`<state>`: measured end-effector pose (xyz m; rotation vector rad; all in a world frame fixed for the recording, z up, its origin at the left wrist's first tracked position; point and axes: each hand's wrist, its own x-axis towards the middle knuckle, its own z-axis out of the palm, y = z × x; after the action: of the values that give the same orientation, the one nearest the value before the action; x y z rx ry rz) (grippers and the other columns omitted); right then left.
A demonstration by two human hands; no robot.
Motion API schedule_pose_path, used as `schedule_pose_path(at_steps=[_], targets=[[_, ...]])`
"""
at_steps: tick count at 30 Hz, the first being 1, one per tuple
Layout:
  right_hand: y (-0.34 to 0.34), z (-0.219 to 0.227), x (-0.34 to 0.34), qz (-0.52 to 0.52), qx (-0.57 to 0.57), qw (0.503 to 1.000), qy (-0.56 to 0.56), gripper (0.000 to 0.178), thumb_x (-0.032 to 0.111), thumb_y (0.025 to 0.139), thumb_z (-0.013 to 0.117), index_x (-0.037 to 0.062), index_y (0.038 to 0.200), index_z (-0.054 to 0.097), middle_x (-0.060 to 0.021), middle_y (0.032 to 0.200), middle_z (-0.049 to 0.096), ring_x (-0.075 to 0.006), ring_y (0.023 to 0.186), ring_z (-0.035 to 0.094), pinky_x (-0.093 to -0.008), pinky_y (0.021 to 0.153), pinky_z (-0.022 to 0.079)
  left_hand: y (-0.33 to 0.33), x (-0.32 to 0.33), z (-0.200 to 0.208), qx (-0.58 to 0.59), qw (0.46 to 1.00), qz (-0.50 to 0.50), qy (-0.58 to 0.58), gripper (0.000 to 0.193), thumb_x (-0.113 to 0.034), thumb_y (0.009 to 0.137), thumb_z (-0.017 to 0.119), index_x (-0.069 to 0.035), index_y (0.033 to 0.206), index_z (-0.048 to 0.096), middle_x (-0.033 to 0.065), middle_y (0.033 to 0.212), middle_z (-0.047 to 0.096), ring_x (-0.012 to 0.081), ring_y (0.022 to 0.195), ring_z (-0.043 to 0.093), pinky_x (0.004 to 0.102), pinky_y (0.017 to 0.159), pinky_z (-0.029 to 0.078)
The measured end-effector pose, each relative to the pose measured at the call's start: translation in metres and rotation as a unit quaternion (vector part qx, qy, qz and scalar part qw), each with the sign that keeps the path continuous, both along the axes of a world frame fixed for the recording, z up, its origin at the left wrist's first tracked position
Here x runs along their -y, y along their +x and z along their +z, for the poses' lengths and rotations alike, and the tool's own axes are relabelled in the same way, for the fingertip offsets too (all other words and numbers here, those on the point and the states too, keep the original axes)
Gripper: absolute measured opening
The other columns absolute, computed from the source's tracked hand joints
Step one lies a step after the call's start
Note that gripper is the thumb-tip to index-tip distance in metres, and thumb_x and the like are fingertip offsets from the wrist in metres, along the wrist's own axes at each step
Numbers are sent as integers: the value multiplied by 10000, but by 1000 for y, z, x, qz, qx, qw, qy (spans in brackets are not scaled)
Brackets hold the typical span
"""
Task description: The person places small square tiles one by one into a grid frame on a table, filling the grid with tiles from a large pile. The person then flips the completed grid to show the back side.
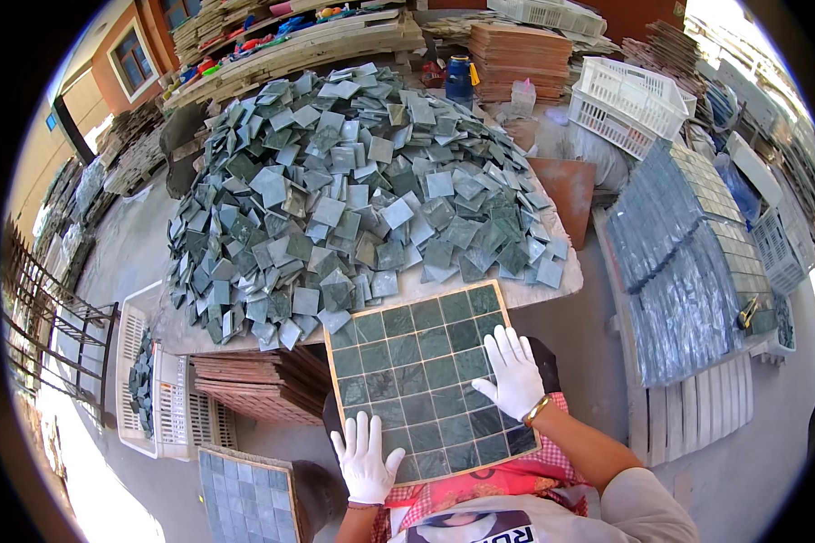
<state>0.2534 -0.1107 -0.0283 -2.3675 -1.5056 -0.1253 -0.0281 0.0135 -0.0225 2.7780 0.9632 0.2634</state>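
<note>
A wooden-framed board of square green stone tiles [414, 371] lies tilted across my lap, its far edge against the worktable's front edge. Thin pale lines separate the tiles, and the bottom right ones look darker. My left hand [368, 460], in a white glove, rests open at the board's lower left corner, fingers spread. Flat on the right side of the board is my right hand [513, 373], also white-gloved and open, with a gold bracelet at the wrist. Beyond the board, a large heap of loose green-grey tiles [335, 190] covers most of the table.
A white crate [145, 425] with tiles stands at the left, by stacked reddish boards [263, 385]. A finished-looking tile panel [244, 498] leans below. At the right, wrapped tile stacks [679, 299] sit on a pallet. A blue jug [460, 80] stands behind the heap.
</note>
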Motion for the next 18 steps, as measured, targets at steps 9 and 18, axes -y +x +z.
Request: schedule_pose_path(at_steps=[9, 18], targets=[[-134, -1, -44, 418, -7, 906, -56, 765, 521, 835, 590, 16, 1387, 433, -144, 1463, 397, -287, 1380, 323, -443, 1161, 201, -18, -13, -21, 115, 983, 86, -113, 636, -248, 892, 538, 25, 1435, 351, 273, 1493, 308, 423, 1382, 299, 501, 1142, 210], [8, 13, -1, 90, -1, 993, 70, 463, 273, 790, 685, 62, 1184, 564, -109, 1194, 546, -302, 1164, 493, -428, 996, 409, -57, 6, -25, 115, 975, 102, -159, 666, -342, 898, 519, 49, 1413, 359, 295, 1483, 302, 466, 1363, 296, 481, 1117, 272]])
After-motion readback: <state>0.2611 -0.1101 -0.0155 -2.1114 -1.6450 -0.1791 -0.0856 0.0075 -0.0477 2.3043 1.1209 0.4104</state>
